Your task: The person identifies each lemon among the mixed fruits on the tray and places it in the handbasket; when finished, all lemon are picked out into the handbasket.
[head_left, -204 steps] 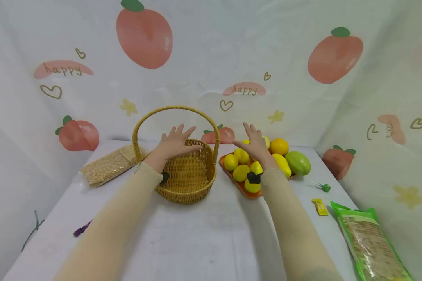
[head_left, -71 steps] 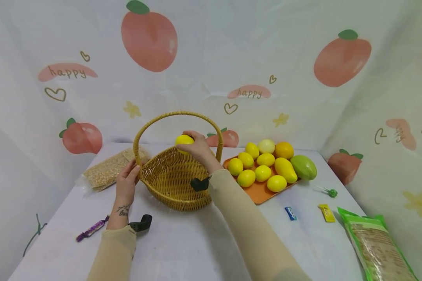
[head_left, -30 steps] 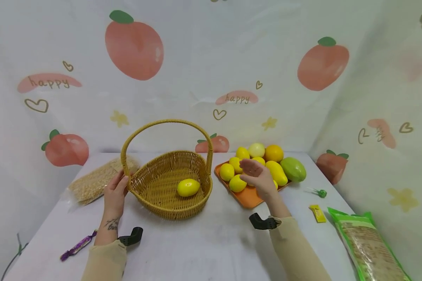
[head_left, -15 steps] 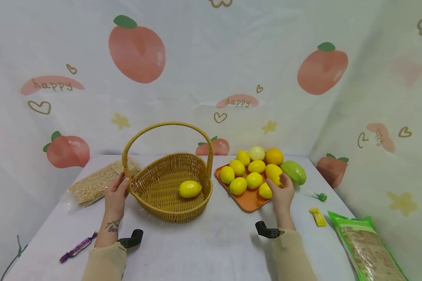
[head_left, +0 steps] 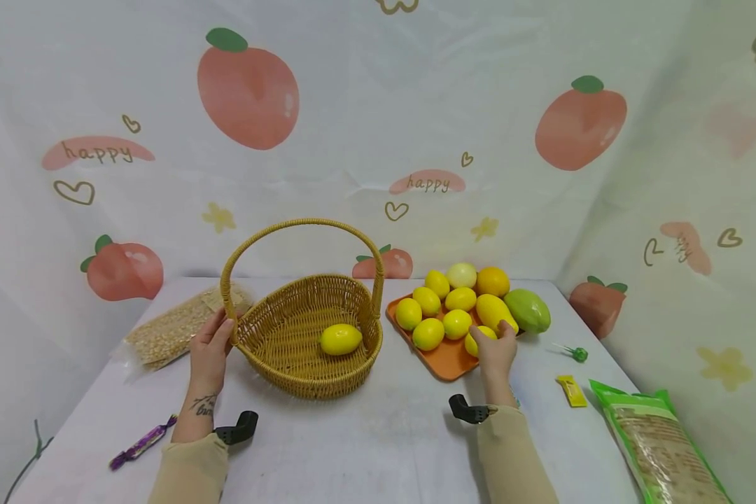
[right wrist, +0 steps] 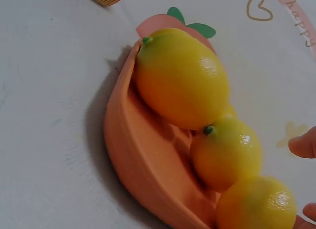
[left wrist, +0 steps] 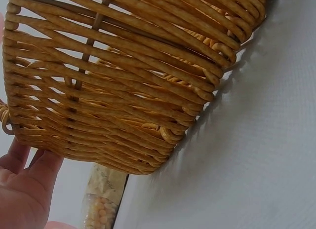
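Observation:
A wicker basket with a tall handle stands mid-table, one lemon lying inside. My left hand grips its left rim at the handle's base; the left wrist view shows the woven wall close up, with my left hand at the lower left. To the right, an orange tray holds several lemons, an orange, a yellow mango and a green mango. My right hand curls over the near-right lemon. In the right wrist view, lemons line the tray, with a fingertip at the edge.
A clear bag of grain lies left of the basket. A purple candy sits at the near left. On the right lie a green lollipop, a yellow packet and a green-edged bag. Printed cloth walls enclose the table.
My right hand put a lemon into the basket, went back to the tray, and has now slid from the yellow mango onto the near-right lemon. My left hand stays on the basket.

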